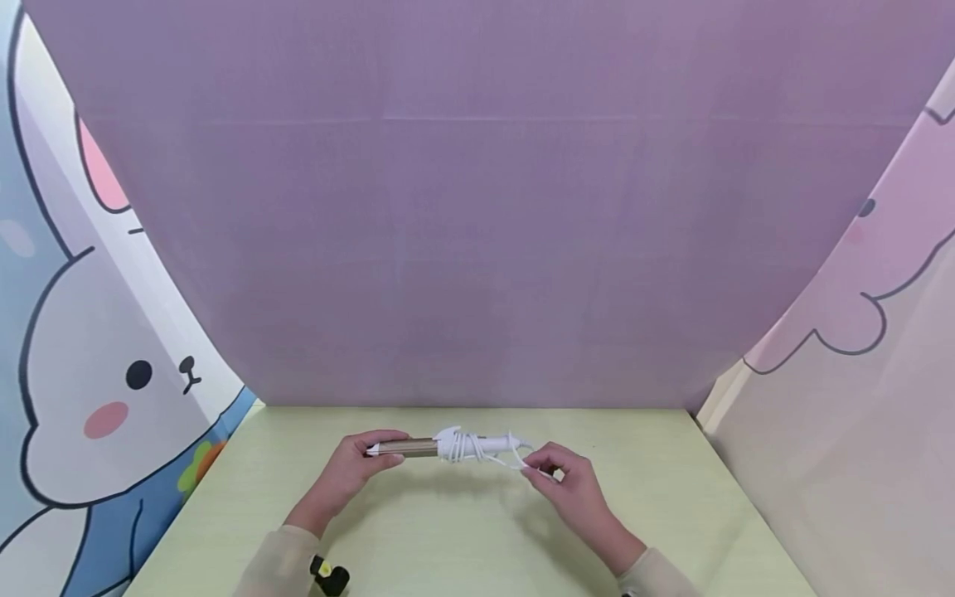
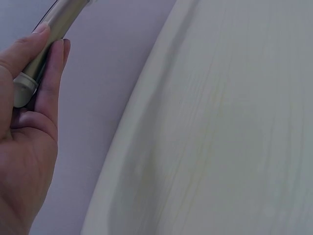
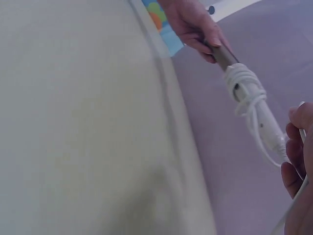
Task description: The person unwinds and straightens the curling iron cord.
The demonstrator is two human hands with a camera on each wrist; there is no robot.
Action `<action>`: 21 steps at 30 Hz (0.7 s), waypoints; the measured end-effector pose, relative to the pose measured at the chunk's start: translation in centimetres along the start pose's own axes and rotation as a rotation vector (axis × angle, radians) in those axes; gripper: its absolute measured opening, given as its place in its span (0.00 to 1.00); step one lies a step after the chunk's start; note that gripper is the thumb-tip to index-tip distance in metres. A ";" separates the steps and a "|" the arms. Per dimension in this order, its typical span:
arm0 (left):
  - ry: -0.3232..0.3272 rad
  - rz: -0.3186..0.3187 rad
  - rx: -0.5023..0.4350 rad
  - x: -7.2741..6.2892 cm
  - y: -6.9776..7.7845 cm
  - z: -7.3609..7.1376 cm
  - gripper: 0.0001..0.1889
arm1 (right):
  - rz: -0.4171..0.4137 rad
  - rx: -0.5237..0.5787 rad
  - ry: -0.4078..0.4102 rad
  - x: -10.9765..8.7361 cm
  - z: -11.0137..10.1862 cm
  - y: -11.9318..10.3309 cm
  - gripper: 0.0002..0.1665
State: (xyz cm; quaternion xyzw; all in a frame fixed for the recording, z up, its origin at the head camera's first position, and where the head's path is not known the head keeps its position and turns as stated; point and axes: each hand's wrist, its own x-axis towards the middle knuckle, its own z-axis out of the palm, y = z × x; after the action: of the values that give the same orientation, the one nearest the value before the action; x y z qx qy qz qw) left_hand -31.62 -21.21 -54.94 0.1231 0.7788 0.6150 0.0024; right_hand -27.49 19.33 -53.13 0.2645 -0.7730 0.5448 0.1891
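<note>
A curling iron (image 1: 419, 448) with a gold barrel and white handle is held level above the table. My left hand (image 1: 349, 469) grips its barrel end between thumb and fingers. In the left wrist view the pale tip (image 2: 24, 90) shows inside that hand. White cord (image 3: 243, 77) is wound in several loops round the handle. At the handle's other end, my right hand (image 1: 573, 491) pinches the loose part of the cord between thumb and fingers. In the right wrist view this stretch of cord passes through the right hand (image 3: 299, 196), beside the handle's end.
A pale yellow-green table (image 1: 448, 539) lies under both hands. Behind it rises a purple panel (image 1: 477, 249). Cartoon-printed walls stand at the left (image 1: 82, 332) and right (image 1: 858, 414). A small black device (image 1: 332, 578) shows at my left sleeve.
</note>
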 end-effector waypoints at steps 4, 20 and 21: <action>0.000 0.000 0.008 0.0 0.0 0.0 0.17 | -0.023 -0.001 0.022 1.2 -0.7 -0.4 0.14; -0.032 0.007 0.011 -0.2 0.9 0.4 0.19 | 0.033 -0.107 0.099 5.2 -3.4 2.5 0.04; -0.035 0.008 0.009 -0.2 1.0 0.5 0.19 | 0.051 -0.113 0.096 5.2 -3.4 2.9 0.03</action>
State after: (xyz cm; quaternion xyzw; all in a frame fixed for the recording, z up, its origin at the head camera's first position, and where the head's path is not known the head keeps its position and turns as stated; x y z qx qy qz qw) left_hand -31.20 -20.58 -54.13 0.1369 0.7808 0.6094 0.0132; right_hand -33.39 22.28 -51.09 0.2072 -0.7989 0.5172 0.2267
